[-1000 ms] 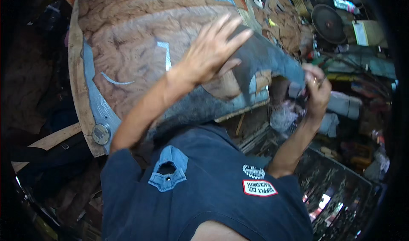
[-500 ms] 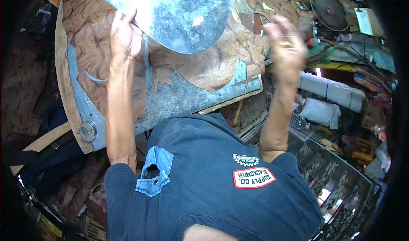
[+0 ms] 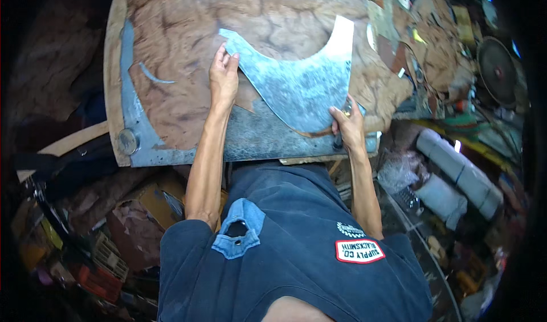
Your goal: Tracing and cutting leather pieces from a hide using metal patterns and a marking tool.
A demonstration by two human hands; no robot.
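A curved, crescent-shaped blue-grey mottled sheet is held over the worktable, its upper right tip shining in the light. My left hand pinches its upper left tip between thumb and fingers. At the lower right edge of the sheet, my right hand is closed on the border. A short dark handle-like thing sticks out below the right fingers; its kind cannot be made out. Beneath lies a larger blue-grey sheet along the table's near edge, partly covered by the piece in my hands.
Wrinkled brown material covers much of the worktable. A narrow curved blue strip and a round metal disc lie at its left. A fan stands far right, with wrapped white rolls nearer. Cluttered boxes and crates fill the lower left.
The curved sheet has come down and nearer, turning so its hollow edge shows at the top. My right hand, earlier raised apart from it, now grips its edge. The view has shifted.
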